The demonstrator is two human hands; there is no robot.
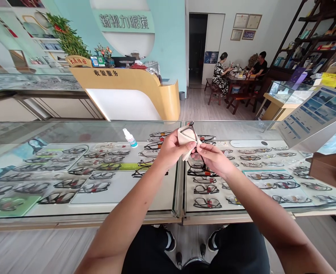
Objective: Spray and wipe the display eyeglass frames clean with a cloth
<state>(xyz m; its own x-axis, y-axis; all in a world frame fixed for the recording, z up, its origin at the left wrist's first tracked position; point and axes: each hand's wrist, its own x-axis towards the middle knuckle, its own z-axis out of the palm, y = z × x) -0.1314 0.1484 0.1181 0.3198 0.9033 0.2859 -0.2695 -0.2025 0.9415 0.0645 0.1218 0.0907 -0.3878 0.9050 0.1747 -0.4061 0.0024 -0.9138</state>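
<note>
Above the long glass-topped display counter (pixel 181 219), straight ahead at twelve o'clock from the wearer's body, a pair of dark, thin-rimmed eyeglasses (pixel 195 133) is held up in both hands, a soft cream-coloured cloth (pixel 184 141) folded over part of it. With the hands as the dial's centre, a small white spray bottle with a blue-banded label (pixel 130 139) stands at about nine o'clock, well apart from them; rows of spectacle frames (pixel 208 203) lie under the glass at six.

The eyeglasses should be very light, stiff at the rims but springy at the hinges, and easily bent or smudged. Smooth lenses may slip under the cloth, which looks limp and grippy. Best hold, I judge: the bridge or the rim edge, with only cloth against the lens.

The left hand (pixel 172 149) grasps the cloth around the lens, thumb across its near face pointing toward three o'clock. The right hand (pixel 213 155) pinches the frame at the cloth's lower edge, around four o'clock; its exact contact is partly hidden. The left forearm comes in from between seven and eight o'clock, the right from between four and five, with both hands close together.
</note>
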